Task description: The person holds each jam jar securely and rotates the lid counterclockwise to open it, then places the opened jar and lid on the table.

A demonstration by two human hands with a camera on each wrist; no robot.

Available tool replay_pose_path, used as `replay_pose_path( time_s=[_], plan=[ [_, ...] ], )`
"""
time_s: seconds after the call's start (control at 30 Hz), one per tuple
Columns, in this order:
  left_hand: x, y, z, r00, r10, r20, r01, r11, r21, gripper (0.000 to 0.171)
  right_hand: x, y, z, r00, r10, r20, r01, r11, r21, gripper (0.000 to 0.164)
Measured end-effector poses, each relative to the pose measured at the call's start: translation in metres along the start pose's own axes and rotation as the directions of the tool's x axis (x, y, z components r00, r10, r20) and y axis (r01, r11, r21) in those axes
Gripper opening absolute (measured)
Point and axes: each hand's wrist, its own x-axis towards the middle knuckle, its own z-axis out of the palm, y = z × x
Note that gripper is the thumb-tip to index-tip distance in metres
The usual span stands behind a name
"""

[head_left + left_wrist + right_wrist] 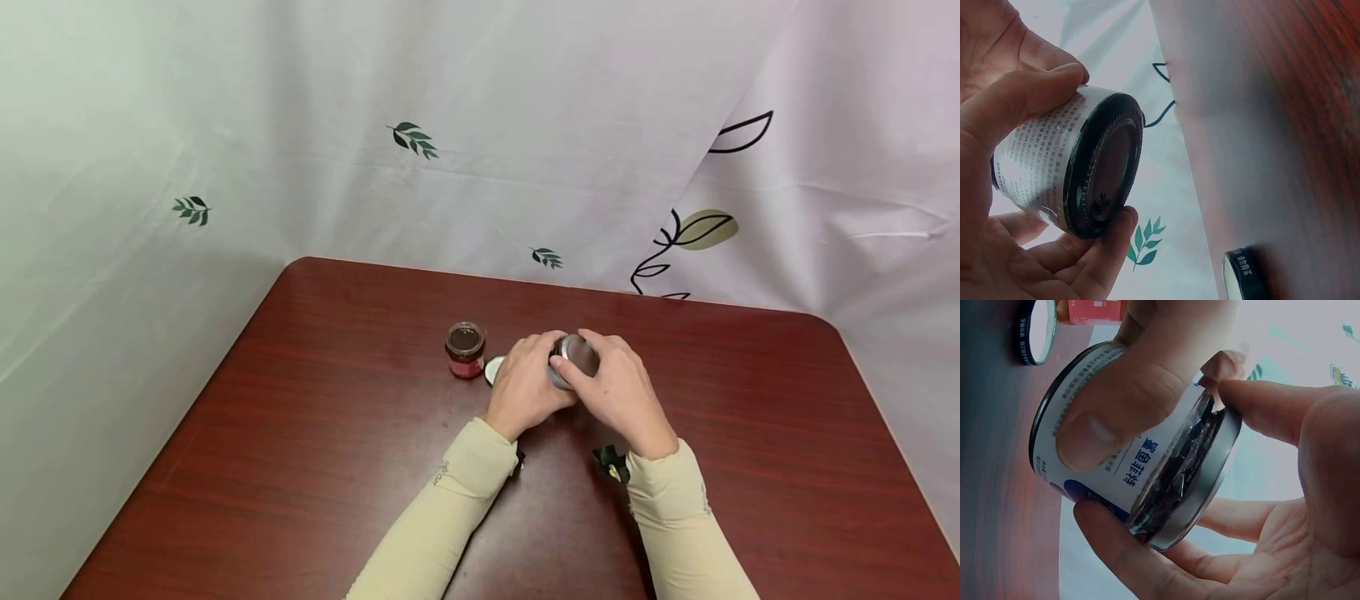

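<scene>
A jar [1041, 153] with a white printed label and a black base is held up off the table, tilted on its side. My left hand [525, 383] grips its body, thumb across the label. Around the silver lid [1200, 487] at the other end curl the fingers of my right hand [618, 387]. Crumpled dark plastic film [1169, 481] shows between label and lid. To the left stands a second jar [466, 363], uncovered, with a red label and dark contents. A black-rimmed lid [492, 371] with a white inside lies beside it, partly hidden by my left hand.
The dark red wooden table [315, 467] extends around both hands. Behind it and along its sides hangs a pale curtain [480, 192] with leaf prints.
</scene>
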Motion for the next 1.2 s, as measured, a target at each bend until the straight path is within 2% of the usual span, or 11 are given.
replay_pose_path(
  time_s=[0.7,1.2],
  plan=[
    [0.0002,0.0021,-0.0017,1.0,-0.026,-0.003,0.026,1.0,-0.007,0.067,0.0003,0.0011,-0.0005,0.999,-0.01,-0.041,0.01,1.0,0.006,0.066],
    [0.0,0.0006,-0.0016,0.999,-0.053,-0.005,0.053,0.999,-0.007,0.065,-0.0008,0.0012,0.0007,0.995,-0.088,-0.05,0.086,0.996,-0.036,0.063]
  ],
)
